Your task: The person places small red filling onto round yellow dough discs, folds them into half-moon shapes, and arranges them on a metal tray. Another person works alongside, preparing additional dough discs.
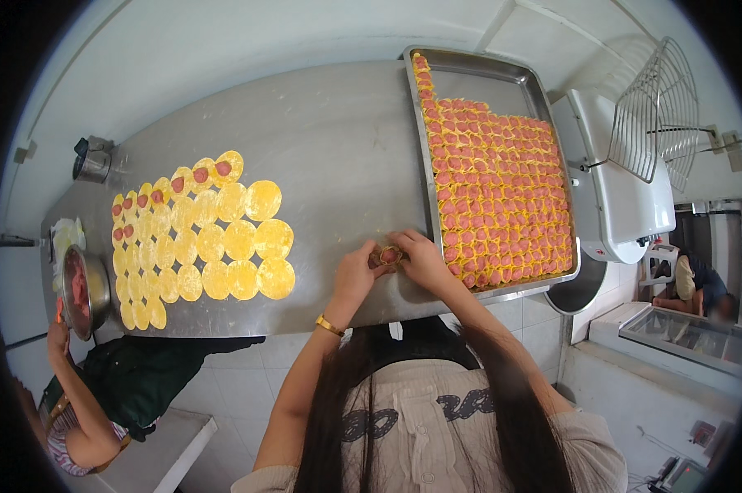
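Note:
Between my two hands, near the table's front edge, is a small open-topped dumpling (389,255) with a yellow wrapper round pink meat filling. My left hand (358,271) has its fingers closed about its left side. My right hand (423,260) grips it from the right, beside the tray's wall. To the right, a large metal tray (486,78) holds many packed rows of such dumplings (502,193); its far part shows bare metal. On the left lie rows of round yellow wrappers (223,242), some at the back and left topped with meat dabs (201,175).
A co-worker's hand (58,338) is at a metal bowl (99,287) of pink meat at the left end of the steel table (338,148). A metal cup (92,164) stands behind. Right of the tray are a white appliance (613,185) and a wire rack (654,115).

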A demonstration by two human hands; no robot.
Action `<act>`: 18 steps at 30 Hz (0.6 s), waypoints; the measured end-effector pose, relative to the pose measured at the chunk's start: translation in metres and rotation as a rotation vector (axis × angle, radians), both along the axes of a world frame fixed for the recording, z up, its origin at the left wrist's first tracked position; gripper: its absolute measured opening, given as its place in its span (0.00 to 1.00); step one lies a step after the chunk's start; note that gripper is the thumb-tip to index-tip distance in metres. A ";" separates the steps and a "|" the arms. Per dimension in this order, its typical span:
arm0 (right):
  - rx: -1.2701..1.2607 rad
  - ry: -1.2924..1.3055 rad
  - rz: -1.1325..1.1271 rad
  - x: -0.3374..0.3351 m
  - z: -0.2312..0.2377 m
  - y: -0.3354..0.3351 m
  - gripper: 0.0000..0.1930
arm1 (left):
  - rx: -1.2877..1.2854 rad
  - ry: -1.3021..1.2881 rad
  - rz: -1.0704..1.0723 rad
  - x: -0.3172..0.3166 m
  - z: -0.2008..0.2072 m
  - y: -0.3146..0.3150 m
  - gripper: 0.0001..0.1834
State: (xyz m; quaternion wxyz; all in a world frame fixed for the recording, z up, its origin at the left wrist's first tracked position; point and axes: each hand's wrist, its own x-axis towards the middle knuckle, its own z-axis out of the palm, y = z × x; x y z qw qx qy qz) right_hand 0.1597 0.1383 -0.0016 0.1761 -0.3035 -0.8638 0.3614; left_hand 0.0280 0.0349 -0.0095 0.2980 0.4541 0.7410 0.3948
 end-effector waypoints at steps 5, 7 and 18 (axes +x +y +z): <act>-0.055 -0.070 0.042 -0.002 0.000 0.000 0.12 | -0.077 0.097 -0.030 -0.001 0.005 0.003 0.19; -0.072 -0.041 0.039 -0.003 0.001 0.001 0.13 | -0.094 0.171 -0.061 -0.001 0.005 0.005 0.18; -0.116 -0.091 0.066 -0.006 0.001 0.009 0.20 | 0.014 -0.047 -0.083 -0.008 -0.005 0.006 0.17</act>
